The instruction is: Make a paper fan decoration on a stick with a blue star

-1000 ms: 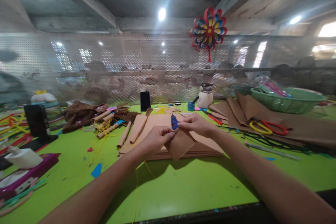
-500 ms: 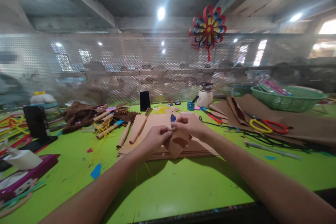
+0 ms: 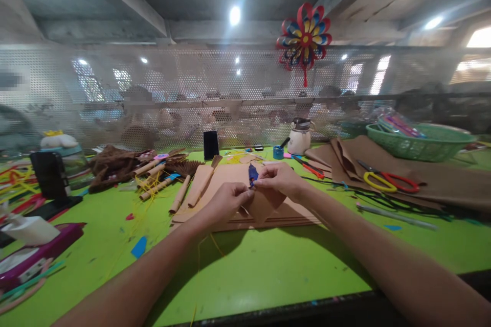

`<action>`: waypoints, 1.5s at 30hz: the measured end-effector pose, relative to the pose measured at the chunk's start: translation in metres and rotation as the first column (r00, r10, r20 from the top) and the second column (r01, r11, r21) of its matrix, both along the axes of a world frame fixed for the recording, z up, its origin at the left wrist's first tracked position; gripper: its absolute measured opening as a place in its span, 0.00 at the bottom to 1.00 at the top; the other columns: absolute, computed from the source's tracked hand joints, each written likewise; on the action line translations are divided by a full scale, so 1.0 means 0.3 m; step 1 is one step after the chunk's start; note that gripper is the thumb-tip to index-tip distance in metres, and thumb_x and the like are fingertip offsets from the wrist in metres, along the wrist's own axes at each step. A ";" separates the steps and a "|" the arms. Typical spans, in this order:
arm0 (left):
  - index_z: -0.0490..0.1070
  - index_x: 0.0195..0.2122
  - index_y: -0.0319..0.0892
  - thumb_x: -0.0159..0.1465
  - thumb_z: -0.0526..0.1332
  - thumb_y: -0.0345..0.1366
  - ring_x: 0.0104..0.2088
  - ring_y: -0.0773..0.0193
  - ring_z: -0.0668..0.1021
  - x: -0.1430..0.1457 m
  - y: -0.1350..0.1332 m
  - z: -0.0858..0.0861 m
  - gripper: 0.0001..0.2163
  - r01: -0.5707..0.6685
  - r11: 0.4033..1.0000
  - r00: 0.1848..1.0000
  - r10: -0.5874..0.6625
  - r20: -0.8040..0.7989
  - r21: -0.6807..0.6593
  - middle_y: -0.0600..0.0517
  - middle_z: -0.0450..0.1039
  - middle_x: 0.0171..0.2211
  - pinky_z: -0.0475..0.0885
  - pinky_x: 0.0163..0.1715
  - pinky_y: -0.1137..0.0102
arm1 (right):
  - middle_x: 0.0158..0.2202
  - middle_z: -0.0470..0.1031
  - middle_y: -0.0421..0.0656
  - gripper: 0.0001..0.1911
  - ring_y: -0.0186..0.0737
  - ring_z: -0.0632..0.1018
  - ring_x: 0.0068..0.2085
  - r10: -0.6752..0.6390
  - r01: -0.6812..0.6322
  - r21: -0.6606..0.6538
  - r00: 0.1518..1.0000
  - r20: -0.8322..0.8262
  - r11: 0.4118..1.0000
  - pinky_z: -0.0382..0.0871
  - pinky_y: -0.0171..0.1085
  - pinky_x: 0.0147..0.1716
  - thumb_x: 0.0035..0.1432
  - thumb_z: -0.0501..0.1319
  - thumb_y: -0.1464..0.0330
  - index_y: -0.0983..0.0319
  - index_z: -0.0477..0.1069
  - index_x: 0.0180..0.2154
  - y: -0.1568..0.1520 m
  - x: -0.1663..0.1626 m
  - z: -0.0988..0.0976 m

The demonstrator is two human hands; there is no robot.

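Both of my hands meet over the middle of the green table [image 3: 268,265]. My left hand [image 3: 226,202] and my right hand [image 3: 278,180] pinch a small brown paper piece [image 3: 263,205] between fingertips, held just above a stack of brown paper sheets [image 3: 230,184]. A small blue piece [image 3: 252,173] sticks up at the top edge of the paper, between the two thumbs. The lower corner of the brown piece hangs down over the stack.
Rolled brown paper tubes [image 3: 180,196] and yellow strips lie at left. Yellow-and-red scissors [image 3: 385,181] rest on brown sheets at right, near a green basket [image 3: 420,145]. A phone [image 3: 210,144], a white pot [image 3: 299,139] and a perforated screen stand behind. A pinwheel [image 3: 304,38] hangs above.
The hands stayed together on the brown piece and worked it slightly; its hanging corner now looks shorter and more folded. The view shifted a little.
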State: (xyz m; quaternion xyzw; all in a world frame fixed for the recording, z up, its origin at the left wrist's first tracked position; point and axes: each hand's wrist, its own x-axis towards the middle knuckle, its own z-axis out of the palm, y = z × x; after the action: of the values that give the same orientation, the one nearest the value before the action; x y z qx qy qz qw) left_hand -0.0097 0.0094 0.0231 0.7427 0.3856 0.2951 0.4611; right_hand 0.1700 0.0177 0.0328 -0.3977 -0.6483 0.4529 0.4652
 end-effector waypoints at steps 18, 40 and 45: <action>0.66 0.29 0.35 0.55 0.57 0.49 0.18 0.66 0.74 0.000 -0.011 0.014 0.18 0.118 0.984 0.993 -0.113 0.044 -0.137 0.49 0.72 0.19 0.69 0.21 0.71 | 0.17 0.68 0.37 0.20 0.30 0.68 0.20 0.035 -0.039 -0.137 0.999 -0.030 0.990 0.61 0.33 0.22 0.30 0.70 0.58 0.67 0.68 0.19 0.004 0.045 0.034; 0.66 0.28 0.35 0.54 0.59 0.46 0.23 0.66 0.75 0.002 -0.037 0.036 0.15 0.177 0.947 0.984 -0.165 0.066 -0.267 0.43 0.76 0.28 0.69 0.26 0.70 | 0.20 0.71 0.40 0.14 0.31 0.68 0.23 0.128 -0.122 -0.164 0.991 0.026 0.979 0.61 0.33 0.25 0.35 0.69 0.63 0.67 0.72 0.20 0.025 0.092 0.027; 0.66 0.26 0.35 0.55 0.58 0.42 0.22 0.68 0.73 -0.011 -0.022 0.040 0.12 0.130 0.974 0.990 -0.138 -0.028 -0.185 0.44 0.76 0.26 0.65 0.23 0.73 | 0.20 0.67 0.39 0.16 0.29 0.65 0.23 0.185 -0.178 -0.069 0.977 0.108 0.982 0.57 0.32 0.23 0.41 0.66 0.59 0.67 0.72 0.20 0.038 0.117 0.019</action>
State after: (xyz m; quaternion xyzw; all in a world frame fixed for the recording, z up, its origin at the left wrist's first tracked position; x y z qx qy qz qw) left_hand -0.0129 0.0028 0.0350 0.7275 0.3693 0.2117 0.5381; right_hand 0.2052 0.0292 0.0384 -0.3759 -0.6937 0.4890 0.3721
